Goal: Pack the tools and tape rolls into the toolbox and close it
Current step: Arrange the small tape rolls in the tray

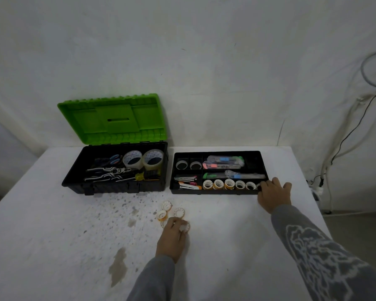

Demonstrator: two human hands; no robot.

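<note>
Now your left hand (172, 237) is down on the worktop (52, 224), fingers curled round a small roll (186, 227). Only its far edge peeps out past your fingertips. Your right hand (274, 194) lies flat and relaxed, fingers spread, on the right front corner of the tray (217, 192), gripping nothing I can see. Its fingertips cover the right end of the row of rolls (229, 184) in the tray's front compartment, so I cannot tell how that row finishes.

Three loose rolls (167, 205) sit on the worktop just beyond your left hand, close together. The toolbox (74, 179) stands just left of the tray, with its green lid (113, 118) up against the wall. Inside it are two big rolls (132, 159), with pliers (109, 170), scissors (112, 159) and a screwdriver (139, 176).

The tray's back compartments hold clear packets (224, 162) with coloured bits, too dim to name. Something pale shows under your left thumb, too covered to name. Both grey sleeves (313, 246) are cut off at the bottom edge.
</note>
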